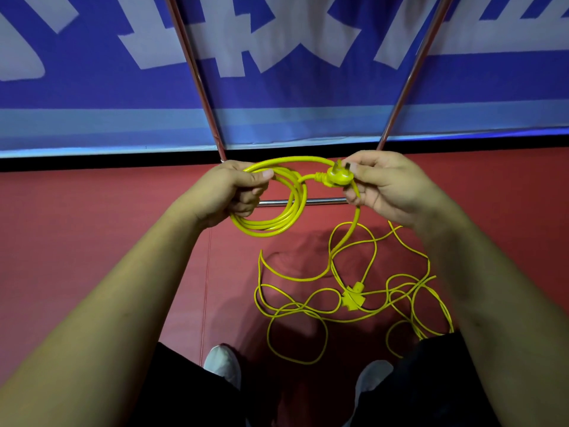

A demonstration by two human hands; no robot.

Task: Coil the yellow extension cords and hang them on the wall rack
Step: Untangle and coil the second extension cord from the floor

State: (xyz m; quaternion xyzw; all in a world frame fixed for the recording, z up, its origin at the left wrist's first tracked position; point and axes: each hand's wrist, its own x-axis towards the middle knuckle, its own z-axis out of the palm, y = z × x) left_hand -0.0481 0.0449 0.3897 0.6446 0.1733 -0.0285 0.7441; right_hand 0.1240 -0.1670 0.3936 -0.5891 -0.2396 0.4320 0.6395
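Yellow extension cord [266, 229], partly wound into a small coil, hangs from the left hand [234, 189], whose fingers and thumb curl round its loops; the right hand [388, 186] pinches the plug [338, 177] just beside the coil; the rest lies tangled on the red floor [92, 217], around a yellow socket end [352, 296]; metal rack poles [195, 77] stand before a blue banner [292, 94].

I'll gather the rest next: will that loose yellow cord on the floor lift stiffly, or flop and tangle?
Probably floppy: the loose cord lies in thin, crossing loops, so it may sag and snag. The socket block there looks chunkier and could swing. It likely takes a curve well: the coil in the left hand forms even rounds.
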